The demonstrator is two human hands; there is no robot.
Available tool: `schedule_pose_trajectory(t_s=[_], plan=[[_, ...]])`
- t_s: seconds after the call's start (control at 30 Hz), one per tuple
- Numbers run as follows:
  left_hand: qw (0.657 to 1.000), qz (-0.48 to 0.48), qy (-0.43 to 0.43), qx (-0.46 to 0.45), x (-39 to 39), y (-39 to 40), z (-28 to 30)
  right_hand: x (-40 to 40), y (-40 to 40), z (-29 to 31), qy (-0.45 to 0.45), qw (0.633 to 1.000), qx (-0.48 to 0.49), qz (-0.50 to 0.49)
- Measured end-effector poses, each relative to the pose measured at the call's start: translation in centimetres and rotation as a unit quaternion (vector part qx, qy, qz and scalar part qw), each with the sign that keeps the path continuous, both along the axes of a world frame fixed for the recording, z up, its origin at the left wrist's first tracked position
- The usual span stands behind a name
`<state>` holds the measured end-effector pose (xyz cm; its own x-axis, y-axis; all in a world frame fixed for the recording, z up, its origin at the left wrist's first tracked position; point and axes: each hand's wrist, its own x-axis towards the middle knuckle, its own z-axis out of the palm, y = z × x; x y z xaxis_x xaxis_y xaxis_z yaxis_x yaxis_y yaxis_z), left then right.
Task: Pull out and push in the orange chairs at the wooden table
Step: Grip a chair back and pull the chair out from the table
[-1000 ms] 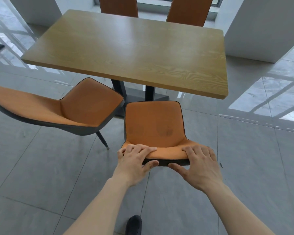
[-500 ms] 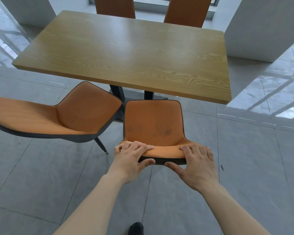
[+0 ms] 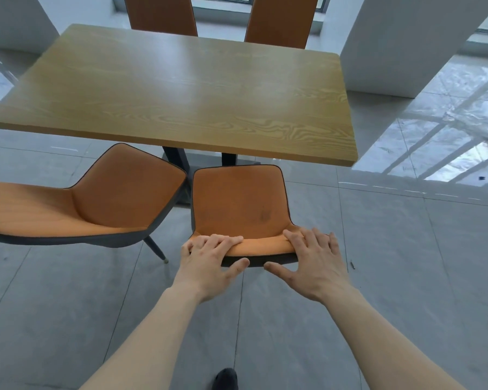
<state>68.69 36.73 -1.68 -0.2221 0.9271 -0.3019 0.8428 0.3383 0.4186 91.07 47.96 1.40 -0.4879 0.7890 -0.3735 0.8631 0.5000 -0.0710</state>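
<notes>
Two hands on one chair back: the left hand (image 3: 209, 256) grips the top edge of the near orange chair (image 3: 238, 205), fingers curled over the front of the backrest and thumb under the dark rear rim; the right hand (image 3: 313, 260) lies on the right end of the same edge with fingers fairly straight and spread over the top, thumb stretched out left below the rim, not clearly wrapped round it. That chair stands at the near side of the counter (image 3: 181, 91), its seat pointing away from the camera, with the seat's front edge just at the counter's near edge, backrest nearest the person. Second orange chair (image 3: 90, 204) sits to the left, turned sideways and pulled clear of the counter, its seat corner just beside the held chair; one thin dark leg (image 3: 155, 249) shows on the floor (image 3: 406, 277). Two more orange chair backs, far left chair (image 3: 159, 14) and far right chair (image 3: 281, 19), stand upright against the far side of the counter. Dark counter base (image 3: 178, 161) shows under the top. Grey tiled floor, white pillar (image 3: 400, 43) at far right, dark shoe tip (image 3: 224, 378) at bottom edge.
</notes>
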Motion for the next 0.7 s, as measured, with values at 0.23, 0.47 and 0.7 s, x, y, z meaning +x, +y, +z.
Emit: schedule_pose_trajectory(t_s=[0.23, 0.47, 0.7], plan=[[0.999, -0.018, 0.026, -0.024, -0.6, 1.4, 1.1, 0.5, 0.3, 0.1, 0.014, 0.999, -0.047, -0.012], [0.996, -0.089, 0.029, 0.012, 7.6, 11.3, 5.7, 8.6, 7.1, 4.7, 0.045, 0.994, -0.068, -0.077], [0.990, -0.125, 0.052, 0.027, 19.2, 24.5, 9.8, 21.1, 18.6, 8.2, 0.061, 0.989, -0.057, -0.118]])
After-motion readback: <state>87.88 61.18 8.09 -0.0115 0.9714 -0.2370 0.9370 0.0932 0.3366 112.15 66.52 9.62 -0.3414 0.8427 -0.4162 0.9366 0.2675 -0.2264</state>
